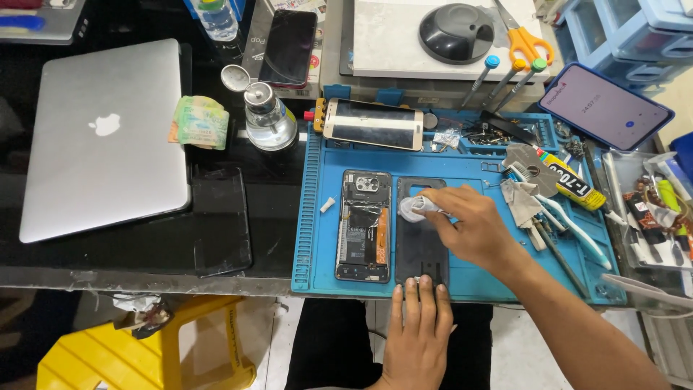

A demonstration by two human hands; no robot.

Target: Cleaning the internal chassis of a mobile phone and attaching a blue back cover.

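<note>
— What are the fingers doing?
— The right hand [473, 230] pinches a small white wad of cloth [416, 207] against the top of a dark phone back cover [420, 231]. The left hand [421, 318] has its fingers pressed together, flat on the cover's near end.
— Where does the cover lie?
— On the blue work mat [317, 217], just beside an opened phone [364, 225] with its insides showing.
— Any packages or labels?
— A yellow-and-black glue tube [574, 184] lies right of the hand; a green-and-yellow packet [200, 122] sits left of a glass dispenser bottle [268, 119].
— Anything hard to make out?
— The small parts in the mat's upper trays are too small to tell; the cover's upper right is hidden by the hand.
— Open room?
— The mat's lower right is bare, and its near edge meets the counter [144, 278] edge.
</note>
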